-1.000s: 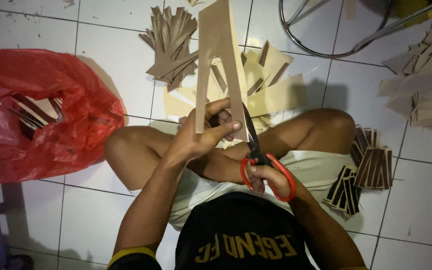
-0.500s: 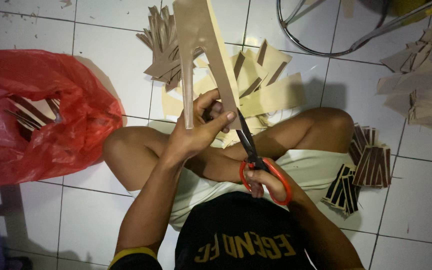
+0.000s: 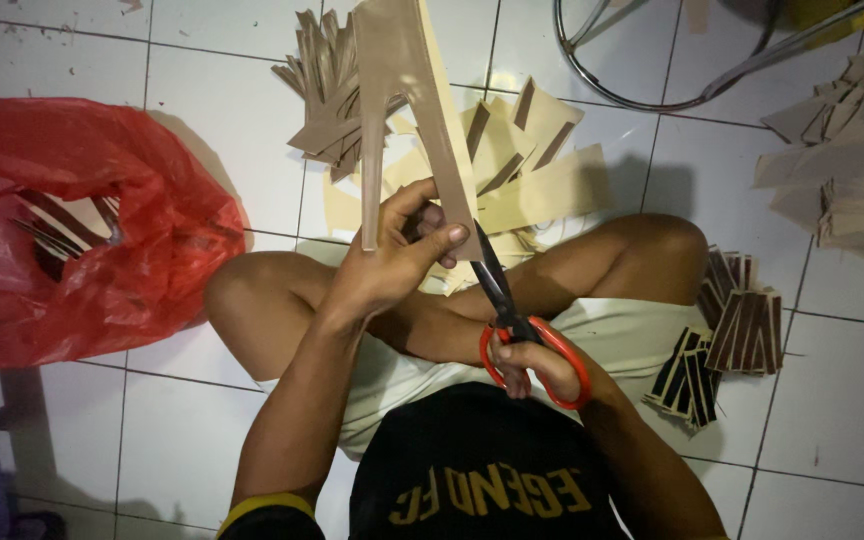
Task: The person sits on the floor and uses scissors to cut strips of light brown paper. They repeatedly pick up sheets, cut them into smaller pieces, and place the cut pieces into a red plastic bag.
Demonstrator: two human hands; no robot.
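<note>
A: Judging by how it stands up on its own, the brown card sheet [image 3: 407,90] would be taken for a thin, light, fairly stiff thing. It is held upright above the lap, over the white tiled floor [image 3: 202,400], with a long narrow strip hanging from its left side.

B: Where is it gripped?

A: At its lower edge. The left hand [image 3: 392,265] is closed on it, thumb in front and fingers behind, just beside the point where the blades meet the card. A hold that near the cut is judged wise, since so thin a sheet would likely flop or twist if taken higher up.

B: And the scissors [image 3: 512,315]?

A: The red loops are filled by the right hand [image 3: 532,365], which is closed around them. The dark blades are parted slightly, with their tips at the bottom corner of the sheet.

B: Could the card be spoiled?

A: A crease is thought possible if it were squeezed hard; the narrow strip looks the weakest part and is best left untouched.

B: What lies around?

A: A red plastic bag [image 3: 82,230] with strips inside is seen at the left, a pile of cut pieces [image 3: 512,150] beyond the knees, and dark bundles [image 3: 727,330] by the right thigh.
</note>
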